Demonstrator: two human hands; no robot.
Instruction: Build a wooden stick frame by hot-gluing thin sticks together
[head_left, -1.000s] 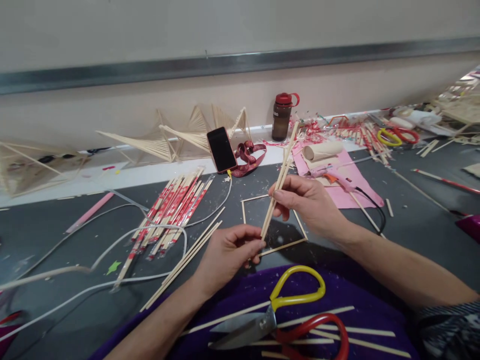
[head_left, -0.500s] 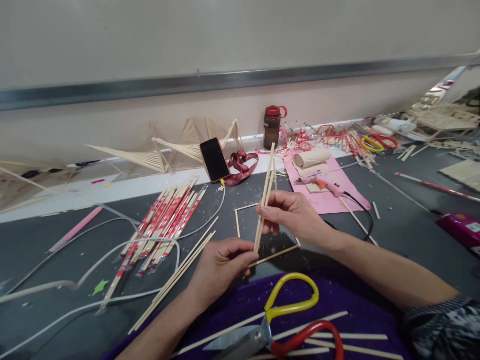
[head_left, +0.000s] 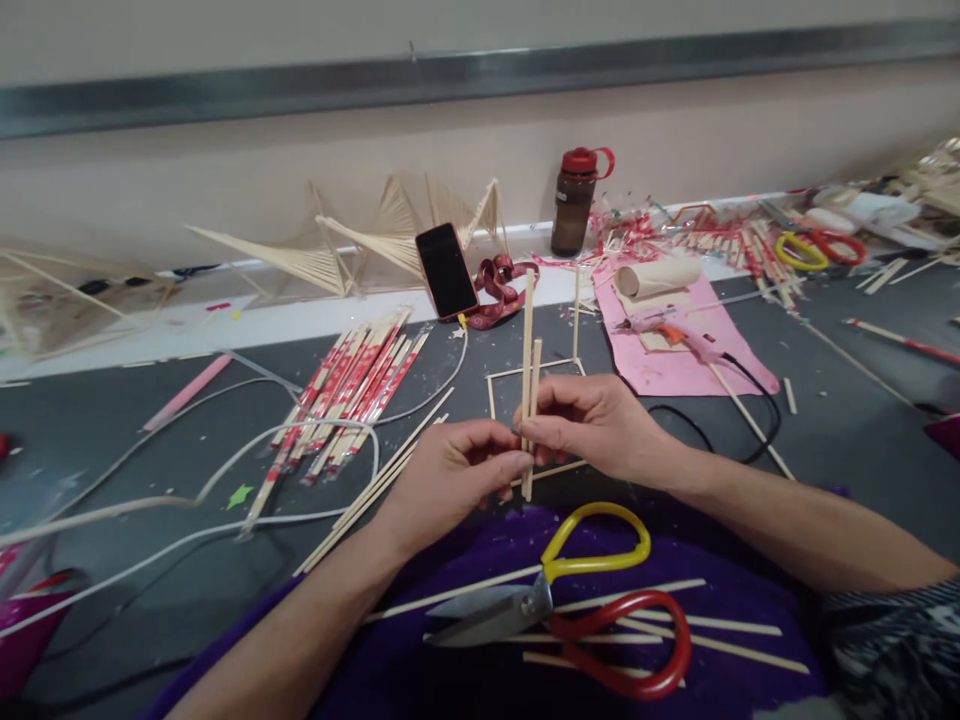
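A small bundle of pale wooden chopsticks (head_left: 528,325) stands nearly upright between my hands, one tip higher than another. My right hand (head_left: 600,425) is closed on it, thumb and fingers pinching the middle. Lower down, my left hand (head_left: 454,470) has its thumb and fingers closed around the same sticks near their bottom ends. Behind them on the table lies a square frame of chopsticks (head_left: 525,371), partly hidden by my hands, with one stick rising from its far corner. Scissors (head_left: 536,600) with yellow and red handles rest below on purple cloth (head_left: 600,690), among loose chopsticks (head_left: 735,625).
Wrapped chopsticks (head_left: 352,390) lie left of my hands, crossed by a white cable (head_left: 247,470). A phone (head_left: 447,270) leans against a stick structure (head_left: 292,262) at the back. Right stand a bottle (head_left: 574,205) and a glue gun (head_left: 671,335) on pink sheet (head_left: 652,380).
The chopsticks have turned from leaning to nearly upright. My view has tilted down, so the table appears higher. Both hands keep their hold.
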